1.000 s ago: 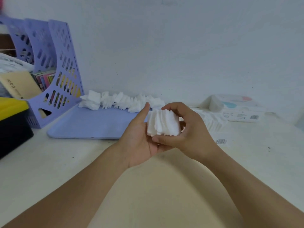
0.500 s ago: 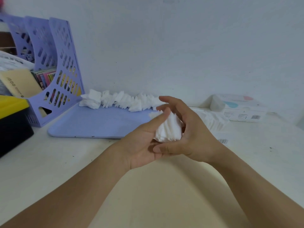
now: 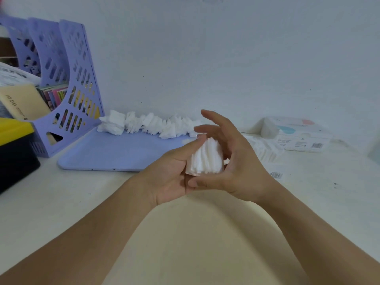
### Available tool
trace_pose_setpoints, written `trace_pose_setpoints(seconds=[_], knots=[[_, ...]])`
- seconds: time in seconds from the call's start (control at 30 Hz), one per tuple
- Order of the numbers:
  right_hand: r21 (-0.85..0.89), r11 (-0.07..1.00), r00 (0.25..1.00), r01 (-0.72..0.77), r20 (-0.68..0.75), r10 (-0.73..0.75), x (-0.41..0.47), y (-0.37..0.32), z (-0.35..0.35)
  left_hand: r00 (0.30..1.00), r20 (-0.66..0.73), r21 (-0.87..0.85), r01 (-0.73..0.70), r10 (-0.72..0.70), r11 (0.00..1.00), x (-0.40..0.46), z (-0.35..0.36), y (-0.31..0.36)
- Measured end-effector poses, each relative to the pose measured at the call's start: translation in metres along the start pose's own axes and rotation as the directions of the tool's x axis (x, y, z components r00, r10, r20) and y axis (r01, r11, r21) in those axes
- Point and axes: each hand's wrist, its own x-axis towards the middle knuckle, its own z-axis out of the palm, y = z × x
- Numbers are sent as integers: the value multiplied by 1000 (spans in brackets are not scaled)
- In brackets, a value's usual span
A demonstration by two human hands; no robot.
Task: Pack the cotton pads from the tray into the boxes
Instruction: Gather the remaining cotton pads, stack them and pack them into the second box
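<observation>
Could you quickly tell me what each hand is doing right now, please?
Left hand: holding the stack of cotton pads, thumb pressed along its side.
Right hand: holding the same stack, thumb underneath, upper fingers lifted off it.

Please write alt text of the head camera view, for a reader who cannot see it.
Two bare hands, left hand and right hand, hold a stack of white cotton pads above a pale table. Behind lies a lilac tray with a row of loose pads; a white box sits at right.
</observation>
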Motion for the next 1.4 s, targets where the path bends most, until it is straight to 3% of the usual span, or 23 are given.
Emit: trace_pose_setpoints(seconds=[0.13,0.2,0.47,0.73,1.0,1.23,1.4], knots=[[8,1000,999,-4,35,4,2,4,-7,974,-174,203,-107,143,973,1,4,-2],[-20,1000,1000,2,15,-2,3,6,-7,964,-194,254,-129,181,959,2,6,-4],[-127,992,1000,11,21,-8,4,12,-15,978,-96,223,-162,187,961,2,2,-3],[74,994,996,-75,48,72,4,10,-32,983,-81,45,-164,167,985,6,-5,1],[-247,968,998,37,-33,-47,1,20,-10,988,-60,49,-139,142,989,7,3,-5],[-414,908,961,70,-216,-173,0,22,7,963,-208,-28,-180,171,983,11,5,-12],[-440,897,986,44,-128,-111,-3,15,10,973,-180,0,-149,147,989,9,12,-11]])
